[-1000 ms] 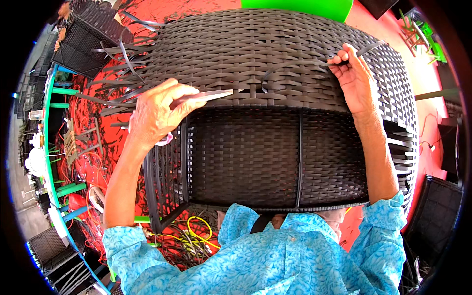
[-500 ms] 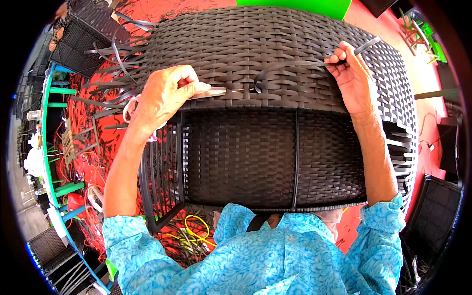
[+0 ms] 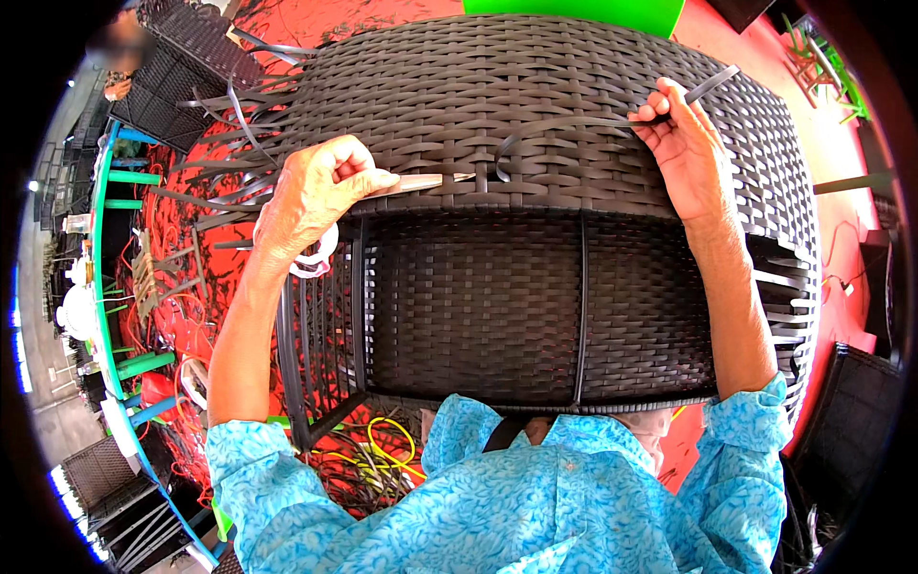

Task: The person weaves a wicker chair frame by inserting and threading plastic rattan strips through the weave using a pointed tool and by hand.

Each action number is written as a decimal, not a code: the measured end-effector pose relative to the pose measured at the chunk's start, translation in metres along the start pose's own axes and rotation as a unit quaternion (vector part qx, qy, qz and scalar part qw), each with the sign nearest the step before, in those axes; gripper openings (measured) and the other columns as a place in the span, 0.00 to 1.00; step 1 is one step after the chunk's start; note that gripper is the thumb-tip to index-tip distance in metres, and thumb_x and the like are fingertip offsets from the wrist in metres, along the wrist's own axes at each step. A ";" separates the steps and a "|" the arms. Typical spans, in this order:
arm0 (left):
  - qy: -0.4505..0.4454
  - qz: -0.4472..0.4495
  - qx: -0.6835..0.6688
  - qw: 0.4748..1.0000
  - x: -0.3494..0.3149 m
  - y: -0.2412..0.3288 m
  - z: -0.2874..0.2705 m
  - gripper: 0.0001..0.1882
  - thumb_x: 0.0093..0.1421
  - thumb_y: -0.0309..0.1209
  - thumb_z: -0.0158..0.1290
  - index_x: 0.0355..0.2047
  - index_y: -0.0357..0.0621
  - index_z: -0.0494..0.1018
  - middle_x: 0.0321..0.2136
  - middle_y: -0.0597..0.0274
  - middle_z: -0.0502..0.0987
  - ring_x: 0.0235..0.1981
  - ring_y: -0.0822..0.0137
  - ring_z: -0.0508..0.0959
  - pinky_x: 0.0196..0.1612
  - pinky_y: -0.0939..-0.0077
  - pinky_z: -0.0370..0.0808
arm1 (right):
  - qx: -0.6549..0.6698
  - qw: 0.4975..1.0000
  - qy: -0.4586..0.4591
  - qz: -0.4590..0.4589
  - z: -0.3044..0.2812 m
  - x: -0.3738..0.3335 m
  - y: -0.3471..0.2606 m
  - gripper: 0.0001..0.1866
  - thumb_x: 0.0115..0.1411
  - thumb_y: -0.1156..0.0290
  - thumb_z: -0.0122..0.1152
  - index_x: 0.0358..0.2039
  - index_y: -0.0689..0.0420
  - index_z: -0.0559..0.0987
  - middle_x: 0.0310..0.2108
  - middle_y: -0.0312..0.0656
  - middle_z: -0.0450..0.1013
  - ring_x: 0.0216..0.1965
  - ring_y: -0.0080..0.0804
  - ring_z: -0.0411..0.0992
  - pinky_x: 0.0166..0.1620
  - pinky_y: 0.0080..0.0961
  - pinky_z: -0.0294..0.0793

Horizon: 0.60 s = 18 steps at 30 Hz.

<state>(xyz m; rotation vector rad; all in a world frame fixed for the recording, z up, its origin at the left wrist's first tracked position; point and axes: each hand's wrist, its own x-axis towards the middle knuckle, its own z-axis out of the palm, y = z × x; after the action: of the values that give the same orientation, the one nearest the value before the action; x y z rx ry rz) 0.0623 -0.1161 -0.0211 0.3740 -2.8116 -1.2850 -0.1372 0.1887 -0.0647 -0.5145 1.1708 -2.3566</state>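
A dark brown woven wicker panel [image 3: 411, 105] on a black furniture frame fills the middle. My left hand [image 3: 330, 187] is closed on what looks like scissors [image 3: 416, 183]; white loop handles [image 3: 320, 256] show below the hand, and the pointed tip lies over the weave near its front edge. A flat dark plastic strip [image 3: 564, 123] arches from the weave, just right of that tip, up to my right hand [image 3: 681, 143]. The fingers of this hand are curled around the strip, whose free end sticks out at upper right.
Loose strip ends [image 3: 225, 153] fan out at the panel's left side. A green board [image 3: 574, 14] stands behind it. A green-edged table [image 3: 103, 277] with items is at far left. Yellow cord [image 3: 394, 450] and scraps lie on the red floor. A person [image 3: 120, 62] is at upper left.
My left hand has drawn back slightly left, and the scissors' tip has moved away from the strip's base. My right hand stays nearly still with the strip.
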 end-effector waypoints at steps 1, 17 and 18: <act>-0.002 0.000 0.002 1.000 0.000 0.000 -0.001 0.10 0.54 0.30 0.59 0.22 0.41 0.70 0.18 0.74 0.69 0.21 0.83 0.65 0.25 0.87 0.62 | -0.007 1.000 -0.002 0.001 0.002 0.000 0.000 0.13 0.64 0.66 0.49 0.43 0.62 0.72 0.31 0.36 0.69 0.37 0.28 0.70 0.46 0.28 0.70; -0.016 0.005 0.012 1.000 0.000 -0.004 -0.004 0.13 0.53 0.34 0.60 0.22 0.41 0.70 0.16 0.73 0.67 0.20 0.81 0.63 0.23 0.84 0.62 | 0.004 1.000 0.001 0.013 0.000 0.000 0.001 0.14 0.64 0.66 0.50 0.43 0.63 0.72 0.31 0.36 0.69 0.37 0.30 0.71 0.47 0.29 0.71; -0.018 0.005 0.014 1.000 0.000 -0.002 -0.004 0.13 0.53 0.34 0.60 0.22 0.41 0.70 0.16 0.73 0.67 0.20 0.81 0.63 0.23 0.84 0.62 | 0.002 1.000 0.001 0.015 -0.001 0.000 0.000 0.14 0.64 0.66 0.50 0.43 0.63 0.72 0.31 0.36 0.69 0.37 0.30 0.71 0.46 0.29 0.71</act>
<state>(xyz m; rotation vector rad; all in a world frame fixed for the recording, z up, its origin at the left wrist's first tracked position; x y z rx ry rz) 0.0626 -0.1201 -0.0204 0.3425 -2.8592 -1.2653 -0.1380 0.1893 -0.0654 -0.4917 1.1672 -2.3337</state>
